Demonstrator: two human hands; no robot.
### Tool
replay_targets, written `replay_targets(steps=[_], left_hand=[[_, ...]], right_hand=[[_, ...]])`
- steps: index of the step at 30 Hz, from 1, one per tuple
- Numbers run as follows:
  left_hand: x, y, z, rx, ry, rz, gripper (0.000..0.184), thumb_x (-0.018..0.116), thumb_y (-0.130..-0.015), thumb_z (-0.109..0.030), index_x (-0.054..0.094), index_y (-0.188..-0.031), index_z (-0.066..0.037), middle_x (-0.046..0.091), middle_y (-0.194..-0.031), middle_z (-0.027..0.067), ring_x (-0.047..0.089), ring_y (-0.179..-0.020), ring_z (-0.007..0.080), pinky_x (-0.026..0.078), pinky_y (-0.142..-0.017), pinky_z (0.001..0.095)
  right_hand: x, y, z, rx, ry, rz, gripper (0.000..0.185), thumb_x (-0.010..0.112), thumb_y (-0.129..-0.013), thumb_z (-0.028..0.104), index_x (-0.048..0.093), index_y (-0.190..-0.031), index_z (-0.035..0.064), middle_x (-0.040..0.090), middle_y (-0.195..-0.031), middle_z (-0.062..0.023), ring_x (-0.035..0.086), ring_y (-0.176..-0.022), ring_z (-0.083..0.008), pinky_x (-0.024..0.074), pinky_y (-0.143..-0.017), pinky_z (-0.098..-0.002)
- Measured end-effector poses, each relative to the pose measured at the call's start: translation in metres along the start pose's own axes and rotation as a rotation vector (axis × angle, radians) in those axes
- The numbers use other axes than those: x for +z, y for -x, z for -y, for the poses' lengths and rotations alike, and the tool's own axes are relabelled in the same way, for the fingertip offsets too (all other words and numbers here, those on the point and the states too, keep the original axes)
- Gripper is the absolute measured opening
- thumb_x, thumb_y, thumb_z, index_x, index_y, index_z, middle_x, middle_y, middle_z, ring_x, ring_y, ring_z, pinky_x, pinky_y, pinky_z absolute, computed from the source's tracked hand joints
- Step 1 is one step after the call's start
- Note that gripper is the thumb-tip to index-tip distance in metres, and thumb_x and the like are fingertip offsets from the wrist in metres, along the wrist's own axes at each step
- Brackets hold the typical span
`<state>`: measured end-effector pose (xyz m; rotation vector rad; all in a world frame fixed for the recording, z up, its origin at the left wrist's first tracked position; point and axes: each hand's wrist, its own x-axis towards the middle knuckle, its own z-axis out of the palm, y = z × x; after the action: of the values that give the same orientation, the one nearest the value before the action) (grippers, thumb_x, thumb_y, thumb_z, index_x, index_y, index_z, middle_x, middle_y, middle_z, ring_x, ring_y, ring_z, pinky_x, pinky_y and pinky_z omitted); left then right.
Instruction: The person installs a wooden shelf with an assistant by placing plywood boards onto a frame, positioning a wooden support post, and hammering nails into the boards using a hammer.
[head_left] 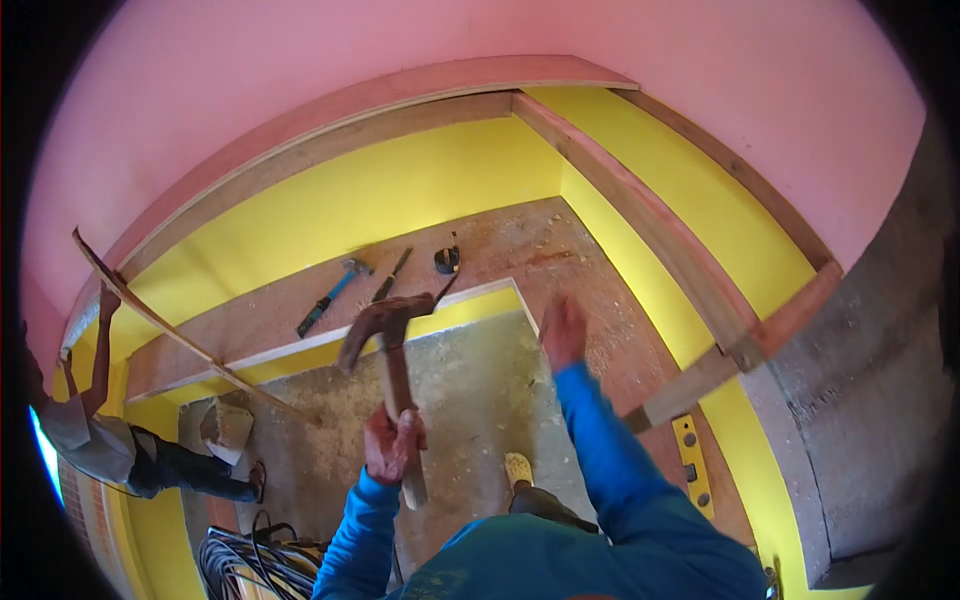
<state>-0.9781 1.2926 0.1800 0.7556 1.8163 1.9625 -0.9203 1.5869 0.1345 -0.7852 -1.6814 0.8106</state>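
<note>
My left hand [392, 442] grips a claw hammer [396, 375] by its wooden handle, head up, over the concrete floor. My right hand [564, 330] is above the lower wooden shelf [600, 350], near its inner corner. Its fingers look curled together and are slightly blurred; whatever may be in them is hidden. Behind the hammer head, a hammer with a blue head [335, 297], a dark-handled tool [392, 275] and a black tape measure [447, 260] lie on the shelf. A thin dark pointed thing [447, 290] shows beside the hammer head; I cannot tell what it is.
A wooden frame beam [640, 210] runs overhead at the right, below a pink wall. A yellow spirit level [692, 465] lies on the right shelf. At the left, another person [110, 445] stands near a long wooden strip [190, 345]. Coiled black cables [250, 560] lie at lower left.
</note>
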Motion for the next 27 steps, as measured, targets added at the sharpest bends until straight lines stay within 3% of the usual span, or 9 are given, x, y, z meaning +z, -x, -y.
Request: replay_targets(steps=[4,5,7,8,14,16,20,23,27], left_hand=[[-0.045,-0.011,-0.006,-0.026,-0.141,-0.204,0.032,0.055,-0.090,-0.030,0.053,-0.091,0.001,0.053,-0.059,0.0040,0.050,-0.048,0.0119,0.040,-0.045,0.0257],[-0.056,-0.009,-0.005,-0.044,-0.176,-0.267,0.031,0.056,-0.089,-0.029,0.054,-0.090,0.001,0.054,-0.059,0.0043,0.050,-0.047,0.0120,0.040,-0.044,0.0265],[-0.077,-0.004,-0.007,-0.095,-0.171,-0.292,0.023,0.063,-0.081,-0.021,0.058,-0.087,0.001,0.058,-0.063,0.0071,0.053,-0.050,0.0131,0.043,-0.047,0.0275],[-0.088,0.000,0.008,-0.072,-0.251,-0.333,0.032,0.060,-0.084,-0.031,0.055,-0.086,0.001,0.055,-0.059,0.0062,0.052,-0.047,0.0137,0.040,-0.043,0.0268],[-0.107,0.005,0.050,-0.361,-0.286,-0.535,0.036,0.062,-0.083,-0.035,0.050,-0.065,-0.007,0.046,-0.049,0.0012,0.043,-0.042,0.0123,0.031,-0.039,0.0296],[-0.100,-0.012,0.038,-0.388,-0.277,-0.557,0.037,0.063,-0.082,-0.036,0.049,-0.063,-0.008,0.046,-0.049,0.0006,0.042,-0.043,0.0120,0.030,-0.039,0.0295],[-0.130,-0.061,0.034,-0.381,-0.326,-0.266,0.032,0.064,-0.082,-0.032,0.050,-0.069,-0.007,0.049,-0.054,0.0012,0.045,-0.046,0.0118,0.033,-0.042,0.0288],[-0.171,-0.095,0.068,-0.341,-0.443,-0.141,0.030,0.064,-0.082,-0.031,0.052,-0.074,-0.005,0.051,-0.057,0.0020,0.047,-0.048,0.0118,0.036,-0.044,0.0284],[-0.170,-0.141,0.075,-0.275,-0.350,-0.008,0.032,0.065,-0.082,-0.032,0.053,-0.084,-0.002,0.054,-0.061,0.0031,0.050,-0.051,0.0125,0.040,-0.046,0.0276]], right_hand=[[0.072,-0.179,-0.033,0.278,-0.605,-0.329,0.027,0.047,-0.090,0.026,0.051,-0.079,0.0017,0.048,-0.063,-0.0065,0.047,-0.061,-0.0211,0.0382,-0.057,-0.0388],[0.094,-0.224,-0.050,-0.143,-0.272,-0.617,0.026,0.048,-0.089,0.026,0.052,-0.081,0.0017,0.046,-0.062,-0.0052,0.046,-0.059,-0.0179,0.0380,-0.055,-0.0351],[0.097,-0.281,-0.042,-0.290,-0.164,-0.705,0.022,0.049,-0.088,0.023,0.054,-0.084,0.0017,0.046,-0.062,-0.0040,0.045,-0.057,-0.0145,0.0381,-0.053,-0.0305],[0.085,-0.293,-0.007,-0.027,-0.429,-0.509,0.021,0.049,-0.088,0.021,0.054,-0.086,0.0016,0.047,-0.063,-0.0041,0.045,-0.057,-0.0144,0.0385,-0.054,-0.0295],[0.102,-0.381,0.082,-0.635,-0.370,-0.695,0.018,0.048,-0.091,0.017,0.054,-0.089,0.0002,0.050,-0.062,-0.0065,0.046,-0.056,-0.0131,0.0396,-0.053,-0.0289],[0.103,-0.394,0.100,-0.613,-0.302,-0.586,0.017,0.048,-0.092,0.016,0.053,-0.089,0.0004,0.051,-0.062,-0.0070,0.047,-0.056,-0.0139,0.0402,-0.053,-0.0292],[0.111,-0.433,0.095,-0.641,-0.083,-0.481,0.016,0.048,-0.092,0.016,0.053,-0.090,0.0012,0.055,-0.064,-0.0119,0.053,-0.054,-0.0214,0.0420,-0.052,-0.0325],[0.128,-0.451,0.077,-0.643,0.035,-0.412,0.017,0.047,-0.091,0.019,0.052,-0.092,0.0023,0.058,-0.068,-0.0212,0.058,-0.066,-0.0416,0.0443,-0.056,-0.0466],[0.129,-0.450,0.072,-0.559,0.107,-0.378,0.017,0.047,-0.092,0.017,0.053,-0.090,0.0014,0.057,-0.066,-0.0185,0.059,-0.062,-0.0366,0.0440,-0.054,-0.0399]])
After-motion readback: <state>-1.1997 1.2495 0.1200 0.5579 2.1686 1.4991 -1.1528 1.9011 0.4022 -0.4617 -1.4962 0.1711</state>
